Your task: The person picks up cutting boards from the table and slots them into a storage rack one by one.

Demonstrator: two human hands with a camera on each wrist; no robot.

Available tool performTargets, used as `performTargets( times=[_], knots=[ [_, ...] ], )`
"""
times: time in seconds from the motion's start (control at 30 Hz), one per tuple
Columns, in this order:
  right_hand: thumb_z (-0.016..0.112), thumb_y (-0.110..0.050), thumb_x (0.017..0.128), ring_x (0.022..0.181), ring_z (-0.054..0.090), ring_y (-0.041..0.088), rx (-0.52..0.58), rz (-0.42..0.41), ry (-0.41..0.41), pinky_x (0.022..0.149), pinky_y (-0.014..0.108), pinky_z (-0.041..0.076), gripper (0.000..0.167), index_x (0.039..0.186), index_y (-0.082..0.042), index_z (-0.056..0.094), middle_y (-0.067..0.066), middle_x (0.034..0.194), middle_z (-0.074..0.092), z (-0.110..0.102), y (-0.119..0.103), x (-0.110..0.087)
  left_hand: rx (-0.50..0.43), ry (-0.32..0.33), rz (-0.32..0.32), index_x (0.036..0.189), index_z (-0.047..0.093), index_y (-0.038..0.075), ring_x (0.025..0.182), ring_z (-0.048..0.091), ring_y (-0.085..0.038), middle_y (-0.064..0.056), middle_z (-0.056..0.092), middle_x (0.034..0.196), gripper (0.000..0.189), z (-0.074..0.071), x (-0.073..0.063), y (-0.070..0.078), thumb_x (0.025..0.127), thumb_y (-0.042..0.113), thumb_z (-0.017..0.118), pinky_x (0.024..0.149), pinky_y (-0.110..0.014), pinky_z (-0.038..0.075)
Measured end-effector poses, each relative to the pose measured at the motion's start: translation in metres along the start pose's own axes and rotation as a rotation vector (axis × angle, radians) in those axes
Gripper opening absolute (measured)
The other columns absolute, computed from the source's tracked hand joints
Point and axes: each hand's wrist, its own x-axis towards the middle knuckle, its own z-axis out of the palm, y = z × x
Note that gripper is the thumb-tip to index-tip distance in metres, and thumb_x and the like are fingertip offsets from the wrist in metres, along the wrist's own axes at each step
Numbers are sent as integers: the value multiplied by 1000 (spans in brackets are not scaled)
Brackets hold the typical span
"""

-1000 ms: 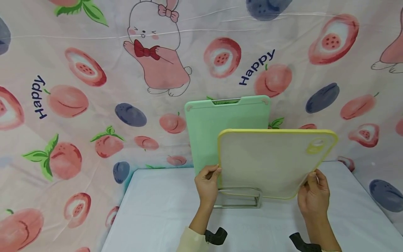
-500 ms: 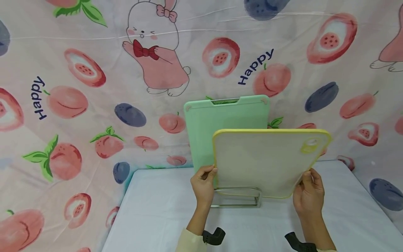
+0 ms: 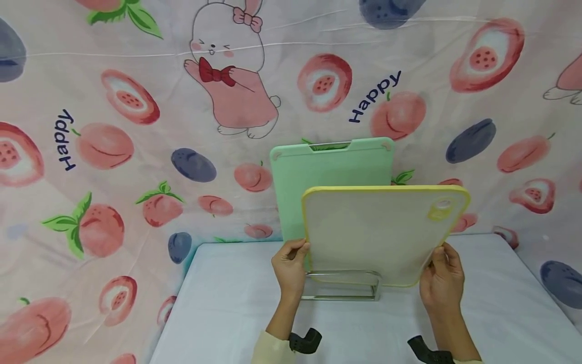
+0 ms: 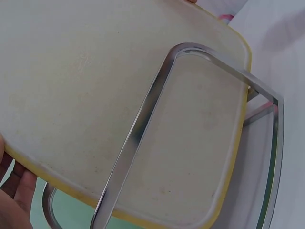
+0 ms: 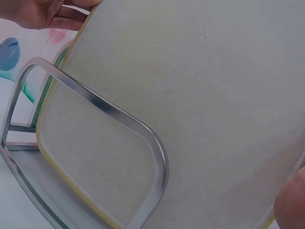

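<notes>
A white cutting board (image 3: 377, 232) with a yellow rim stands nearly upright between my hands, its lower left part behind the front bar of a metal rack (image 3: 343, 297). My left hand (image 3: 290, 268) pinches the board's left edge. The right hand (image 3: 442, 278) holds its lower right edge with thumb and fingers. A green cutting board (image 3: 334, 164) stands behind, partly hidden by the white one. In the left wrist view the rack's front bar (image 4: 138, 129) crosses the face of the white board. The right wrist view shows the board's lower corner inside the rack (image 5: 159, 162).
The rack stands on a table with a white cover (image 3: 227, 298). Behind it hangs a cloth (image 3: 282, 30) printed with fruit and a rabbit. Black wrist cameras (image 3: 305, 341) are strapped to both wrists.
Both hands have shifted left together with the white cutting board, so more of it lies behind the rack's front bar. The green board and the rack stay in place.
</notes>
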Motion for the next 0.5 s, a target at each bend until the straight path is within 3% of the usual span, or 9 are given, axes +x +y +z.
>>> performTargets(
  times=[0.17, 0.5],
  knots=[
    [47, 6, 93, 88, 58, 24, -22, 14, -14, 75, 28, 47, 17, 100, 8, 63, 17, 95, 63, 0, 4, -4, 15, 12, -24, 83, 68, -12, 73, 67, -15, -24, 67, 82, 9, -6, 2, -7, 78, -7, 73, 68, -23, 55],
    [49, 9, 92, 91, 57, 23, -40, 2, -19, 78, 26, 45, 16, 100, 10, 64, 16, 96, 62, 6, 14, -8, 2, -3, -37, 83, 66, -17, 69, 66, -18, -30, 64, 80, 8, -17, 8, 4, 77, -14, 70, 66, -25, 56]
  ],
)
